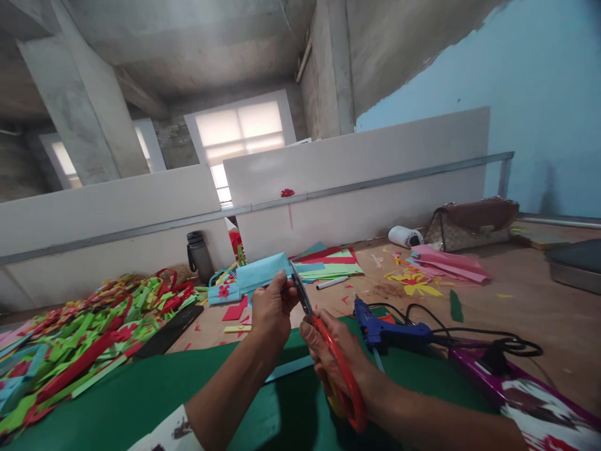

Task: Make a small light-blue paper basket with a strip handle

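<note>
One hand, the left [276, 308], has its fingers pinched together on a light blue sheet [263, 270], held up above the table [375, 266]. The right hand [335, 344] is wrapped around orange-handled scissors [338, 357], whose blades point up and away, their tips right by the sheet's near right edge; whether they touch it cannot be told. Beneath the hands spreads a green cloth [188, 388], with a pale blue strip [288, 368] lying on it between the forearms. Left of the sheet sits a small blue bag [224, 292] bearing a red flower. Beyond the scissors lie a white marker [332, 283] and stacked coloured sheets [328, 266]. A blue glue gun [389, 331] rests right of the right hand, and a heap of coloured strips [103, 341] covers the far left.
</note>
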Available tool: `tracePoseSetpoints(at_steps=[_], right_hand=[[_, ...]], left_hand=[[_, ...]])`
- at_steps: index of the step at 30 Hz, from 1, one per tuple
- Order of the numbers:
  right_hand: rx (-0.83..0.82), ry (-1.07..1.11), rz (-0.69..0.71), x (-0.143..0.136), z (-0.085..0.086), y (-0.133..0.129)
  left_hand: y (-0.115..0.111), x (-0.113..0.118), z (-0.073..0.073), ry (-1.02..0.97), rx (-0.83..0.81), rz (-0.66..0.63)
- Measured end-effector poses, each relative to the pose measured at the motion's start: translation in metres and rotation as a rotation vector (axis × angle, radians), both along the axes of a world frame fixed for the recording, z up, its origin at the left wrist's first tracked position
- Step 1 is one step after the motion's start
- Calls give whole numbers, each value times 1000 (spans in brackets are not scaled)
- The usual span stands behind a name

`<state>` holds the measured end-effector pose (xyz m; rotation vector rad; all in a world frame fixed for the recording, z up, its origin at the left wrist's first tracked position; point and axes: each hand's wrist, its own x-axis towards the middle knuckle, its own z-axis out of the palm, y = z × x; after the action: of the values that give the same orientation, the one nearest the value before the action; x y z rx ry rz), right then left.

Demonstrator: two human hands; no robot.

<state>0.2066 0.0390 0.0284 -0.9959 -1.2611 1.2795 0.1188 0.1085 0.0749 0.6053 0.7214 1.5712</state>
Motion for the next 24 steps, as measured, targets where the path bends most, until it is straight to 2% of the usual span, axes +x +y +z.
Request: tracePoseSetpoints(at_steps=[5,12,17,20,21,24], right_hand=[[-5,-6,4,2,1,1],[85,-21,37,3,1,-1],[122,-136,13,7,7,1],[158,-278,9,18,19,8],[224,-507,-36,22,24,12],[269,-706,-60,31,35,21]], left_hand=[[0,0,0,4,-1,-4],[-1,1,0,19,17,-4],[1,-4,2,61,61,-3],[3,-14,10,103,101,-17],[3,-20,15,119,113,-26],[-1,-38,31,189,137,-72]])
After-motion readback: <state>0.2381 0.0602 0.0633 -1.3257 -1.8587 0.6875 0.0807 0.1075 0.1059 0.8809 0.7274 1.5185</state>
